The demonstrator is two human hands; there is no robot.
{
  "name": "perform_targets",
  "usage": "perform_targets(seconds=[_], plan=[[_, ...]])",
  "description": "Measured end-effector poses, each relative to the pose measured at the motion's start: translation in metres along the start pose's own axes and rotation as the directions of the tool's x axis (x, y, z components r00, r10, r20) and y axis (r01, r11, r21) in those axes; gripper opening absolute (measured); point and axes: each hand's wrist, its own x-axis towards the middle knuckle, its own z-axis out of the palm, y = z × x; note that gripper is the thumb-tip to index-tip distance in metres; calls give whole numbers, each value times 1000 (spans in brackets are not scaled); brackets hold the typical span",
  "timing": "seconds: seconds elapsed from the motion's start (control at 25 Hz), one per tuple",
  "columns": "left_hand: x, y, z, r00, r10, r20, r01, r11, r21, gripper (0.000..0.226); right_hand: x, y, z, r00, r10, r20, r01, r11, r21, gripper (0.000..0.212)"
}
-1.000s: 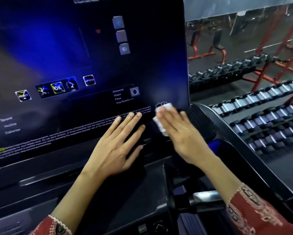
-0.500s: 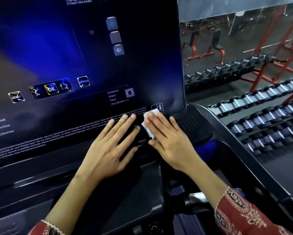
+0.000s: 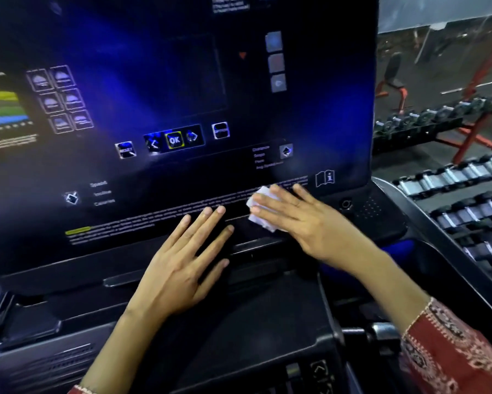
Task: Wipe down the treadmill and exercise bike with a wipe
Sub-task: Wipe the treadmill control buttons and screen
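Right hand [image 3: 304,220] presses white wipe [image 3: 260,209] flat-fingered onto console panel [image 3: 154,66] lower edge; left hand [image 3: 182,260] rests beside, fingers spread.

Console [image 3: 324,109]: dark, glossy, tilted panel with printed keys, lit blue. OK key [image 3: 174,140] taken as reference.

Below and right of the OK key, a crumpled white wipe [image 3: 263,223] lies against the panel's lower text strip. It sits under the flat fingers of the right hand [image 3: 310,223].

Directly below the OK key, the left hand [image 3: 179,268] rests palm down, fingers spread, on the panel's lower edge and ledge.

Far right of the OK key, beyond the console, dumbbell racks [image 3: 466,200] stand on the grey floor [image 3: 404,166].
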Motion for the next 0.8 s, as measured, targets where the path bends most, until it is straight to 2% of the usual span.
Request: perform_targets(seconds=[0.12,0.24,0.4,0.64,0.8], plan=[[-26,-20,-12,999,-30,-16,30,1000,4,46,-13,11,-8,995,44,92,-43,999,-12,93],[-49,-38,-21,996,-90,-24,90,996,-5,47,10,-12,-2,985,-56,161,45,996,72,98],[-92,-60,-30,987,-159,-34,158,987,-10,48,65,-67,15,956,-233,179,217,970,105,73],[-158,-103,-49,965,-253,-68,254,967,17,50,129,-139,36,934,-324,153,320,946,52,71],[-188,-131,-58,935,-316,-159,322,947,15,50,173,-191,54,907,-408,104,407,913,29,61]])
